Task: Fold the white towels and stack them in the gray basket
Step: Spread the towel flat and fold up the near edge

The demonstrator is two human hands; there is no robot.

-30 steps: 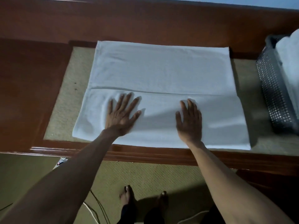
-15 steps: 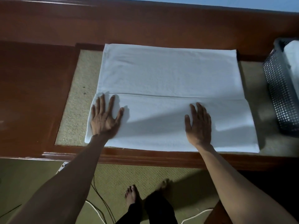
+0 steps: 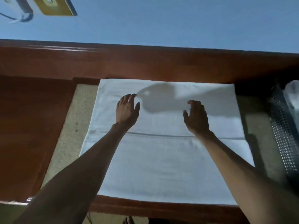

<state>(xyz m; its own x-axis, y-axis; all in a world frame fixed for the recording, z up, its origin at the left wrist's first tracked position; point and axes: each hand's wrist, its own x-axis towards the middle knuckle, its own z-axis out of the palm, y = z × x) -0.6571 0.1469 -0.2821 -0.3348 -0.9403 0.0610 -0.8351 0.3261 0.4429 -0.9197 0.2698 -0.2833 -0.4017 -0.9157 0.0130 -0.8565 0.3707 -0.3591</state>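
Left hand (image 3: 127, 110) and right hand (image 3: 196, 118) now farther up the towel (image 3: 161, 159)

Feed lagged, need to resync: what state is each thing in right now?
Towel: flat on the table, near part folded over, fold edge across the middle.
Left hand: fingers relaxed, holding nothing, over the towel's far half.
Right hand: likewise relaxed, holding nothing, over the far half.
Basket: at the right, blurred, white cloth inside.
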